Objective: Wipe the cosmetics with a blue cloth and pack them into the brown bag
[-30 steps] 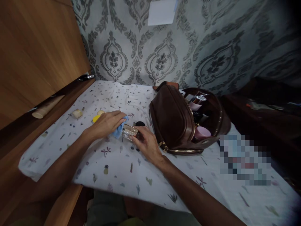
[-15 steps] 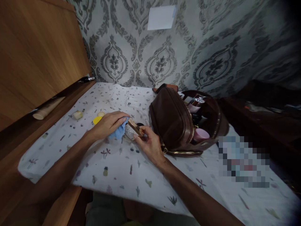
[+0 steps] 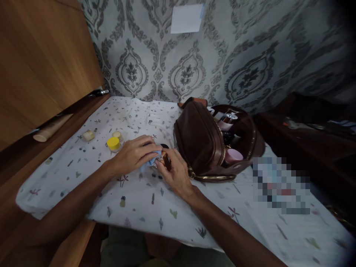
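Observation:
My left hand (image 3: pixel 136 154) is closed on a light blue cloth (image 3: pixel 150 161), pressing it against a small gold-edged case (image 3: pixel 166 159) with a silver glitter face. My right hand (image 3: pixel 178 172) pinches the case from its right side, just above the printed cloth cover (image 3: pixel 139 207). Fingers and cloth hide most of the case. Behind the right fingers, a round black item (image 3: pixel 164 146) shows only in part. To the left of my left hand stand a yellow-lidded jar (image 3: pixel 113 143) and a small pale jar (image 3: pixel 117 135).
An unzipped brown leather bag (image 3: pixel 194 137) stands right of my hands, holding a pink-lidded jar (image 3: pixel 234 156) and other cosmetics. A pale yellowish item (image 3: pixel 88 135) lies at left. Beside the wooden cabinet (image 3: pixel 47 55) rests a beige tube (image 3: pixel 52 128). Behind is a patterned wall (image 3: pixel 155 44).
My left hand has moved right with the blue cloth, over the glittery face of the case. The case is now more covered, and the yellow-lidded jar shows more fully.

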### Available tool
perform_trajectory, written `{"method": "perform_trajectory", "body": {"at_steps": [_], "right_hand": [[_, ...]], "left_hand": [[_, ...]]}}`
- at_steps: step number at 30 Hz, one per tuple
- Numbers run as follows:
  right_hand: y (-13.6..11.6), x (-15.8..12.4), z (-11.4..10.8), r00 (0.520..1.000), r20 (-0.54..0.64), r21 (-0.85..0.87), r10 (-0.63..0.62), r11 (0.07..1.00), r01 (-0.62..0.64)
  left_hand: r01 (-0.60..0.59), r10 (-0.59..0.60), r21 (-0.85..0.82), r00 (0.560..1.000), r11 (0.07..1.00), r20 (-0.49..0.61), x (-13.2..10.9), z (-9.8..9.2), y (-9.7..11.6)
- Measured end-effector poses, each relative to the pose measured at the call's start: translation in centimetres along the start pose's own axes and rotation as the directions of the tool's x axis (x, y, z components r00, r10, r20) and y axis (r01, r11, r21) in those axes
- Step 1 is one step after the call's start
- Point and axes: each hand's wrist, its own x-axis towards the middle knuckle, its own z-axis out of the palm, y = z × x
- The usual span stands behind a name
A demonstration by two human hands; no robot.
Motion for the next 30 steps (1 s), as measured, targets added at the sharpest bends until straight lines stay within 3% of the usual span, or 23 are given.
{"method": "perform_trajectory", "body": {"at_steps": [5,11,22,25,30], "right_hand": [[0.3,0.2,-0.1,0.998,-0.014,0.055,0.063,0.997,-0.062],[0.5,0.5,-0.5,0.995,0.041,0.104,0.093,0.99,-0.096],[0.6,0.4,-0.1,0.964,0.047,0.292,0.26,0.92,-0.262],[0.6,0.3,-0.2,0.967,0.098,0.205,0.237,0.946,-0.253],[0.5,0.2,-0.3,0.982,0.139,-0.022,0.129,0.992,-0.127]], "left_hand": [[0.078,-0.086,0.081,0.991,0.994,0.1,-0.5,-0.4,-1.7],[0.243,-0.227,-0.073,0.959,0.967,0.171,-0.6,-0.7,-2.9],[0.444,-0.442,-0.396,0.891,0.804,0.102,-0.1,-1.2,-2.7],[0.48,-0.467,-0.412,0.873,0.775,0.139,-0.1,-1.1,-2.7],[0.488,-0.469,-0.445,0.869,0.751,0.159,-0.1,-0.5,-2.4]]}}
